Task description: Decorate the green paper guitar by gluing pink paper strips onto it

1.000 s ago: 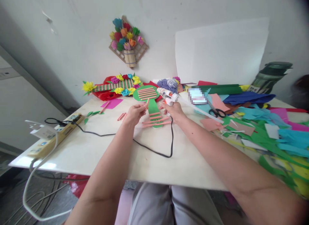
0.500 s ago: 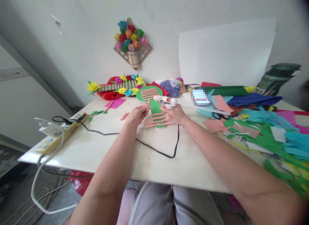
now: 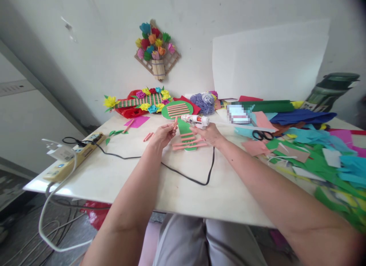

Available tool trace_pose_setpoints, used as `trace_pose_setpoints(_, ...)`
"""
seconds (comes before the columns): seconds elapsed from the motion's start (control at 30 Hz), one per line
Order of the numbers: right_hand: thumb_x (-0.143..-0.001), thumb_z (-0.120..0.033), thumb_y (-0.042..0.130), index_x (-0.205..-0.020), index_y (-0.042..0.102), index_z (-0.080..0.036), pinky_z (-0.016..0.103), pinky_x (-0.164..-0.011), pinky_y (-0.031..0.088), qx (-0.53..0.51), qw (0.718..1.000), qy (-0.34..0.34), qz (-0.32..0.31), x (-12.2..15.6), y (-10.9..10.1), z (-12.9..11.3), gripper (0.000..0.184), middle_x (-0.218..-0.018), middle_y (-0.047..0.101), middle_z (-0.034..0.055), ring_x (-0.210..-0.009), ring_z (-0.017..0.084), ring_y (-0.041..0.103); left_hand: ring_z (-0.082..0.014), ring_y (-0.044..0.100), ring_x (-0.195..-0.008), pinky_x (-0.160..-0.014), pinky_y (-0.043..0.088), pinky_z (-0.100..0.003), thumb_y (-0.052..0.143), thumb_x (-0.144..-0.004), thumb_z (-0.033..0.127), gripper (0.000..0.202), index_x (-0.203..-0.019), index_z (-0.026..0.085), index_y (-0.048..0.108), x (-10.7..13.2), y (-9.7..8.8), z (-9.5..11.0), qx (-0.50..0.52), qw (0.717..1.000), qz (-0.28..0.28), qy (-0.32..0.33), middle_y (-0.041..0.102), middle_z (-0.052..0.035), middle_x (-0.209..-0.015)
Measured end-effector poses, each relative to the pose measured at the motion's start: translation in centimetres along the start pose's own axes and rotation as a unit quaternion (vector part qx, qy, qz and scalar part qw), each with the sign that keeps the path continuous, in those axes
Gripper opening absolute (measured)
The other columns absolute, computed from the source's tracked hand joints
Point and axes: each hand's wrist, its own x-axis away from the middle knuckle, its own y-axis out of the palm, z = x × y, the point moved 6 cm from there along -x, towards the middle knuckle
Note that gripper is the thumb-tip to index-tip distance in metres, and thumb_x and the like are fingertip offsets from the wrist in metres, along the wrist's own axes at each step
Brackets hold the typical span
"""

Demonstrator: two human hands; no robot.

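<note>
My left hand (image 3: 165,134) pinches a short pink paper roll (image 3: 175,122) upright between thumb and fingertips. Wrapped around a white hot glue gun (image 3: 196,120), my right hand (image 3: 208,133) keeps its nozzle pointed left, close to the roll. Below both hands lies a green paper strip (image 3: 184,125) with several pink rolls (image 3: 187,145) across it. The strip reaches up to a green oval (image 3: 165,112) bearing a row of pink rolls. A few loose pink rolls (image 3: 148,137) rest left of my left hand.
A black cord (image 3: 188,177) loops across the table toward a power strip (image 3: 77,159) at left. Scissors (image 3: 262,135), a phone (image 3: 239,114) and coloured paper scraps (image 3: 311,155) cover the right side. Behind are a flower-trimmed paper guitar (image 3: 137,102) and purple yarn (image 3: 202,103).
Both hands stay almost where they were, still holding the pink roll and the glue gun. The view has shifted very slightly.
</note>
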Motion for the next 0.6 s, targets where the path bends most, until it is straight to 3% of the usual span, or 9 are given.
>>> trace_pose_setpoints(0.2,-0.062,-0.035,0.066,-0.068,0.064,-0.015,0.025,-0.055,0.046,0.03,0.999,-0.017,-0.005,-0.49,-0.43,0.28,0.021,-0.065,0.064,0.0031,-0.068,0.017,0.059,-0.0038,0.045,-0.053,-0.046,0.036,-0.015,0.068,-0.064,0.016,0.013,-0.072,0.009,0.061,-0.15,-0.32,-0.13,-0.007,1.0,0.008,0.002,0.053,-0.0015,-0.067)
trace_pose_setpoints(0.4,-0.064,-0.039,0.065,-0.085,0.066,-0.012,0.029,-0.063,0.047,0.065,0.997,-0.034,-0.028,-0.32,-0.38,-0.21,0.035,-0.079,0.067,0.0062,-0.076,0.019,0.06,-0.0037,0.045,-0.054,-0.044,0.035,-0.014,0.071,-0.062,0.023,0.022,-0.076,0.009,0.062,0.0,-0.57,-0.14,-0.039,0.999,0.024,0.0,0.053,-0.0009,-0.069)
trace_pose_setpoints(0.6,-0.063,-0.041,0.066,-0.084,0.067,-0.012,0.027,-0.062,0.047,0.099,0.994,-0.027,-0.041,-0.43,-0.39,0.2,0.036,-0.076,0.067,0.0051,-0.074,0.019,0.06,-0.0039,0.044,-0.054,-0.044,0.034,-0.015,0.072,-0.06,0.023,0.022,-0.076,0.01,0.062,0.23,-0.32,-0.06,-0.053,0.998,0.028,-0.003,0.053,-0.0003,-0.069)
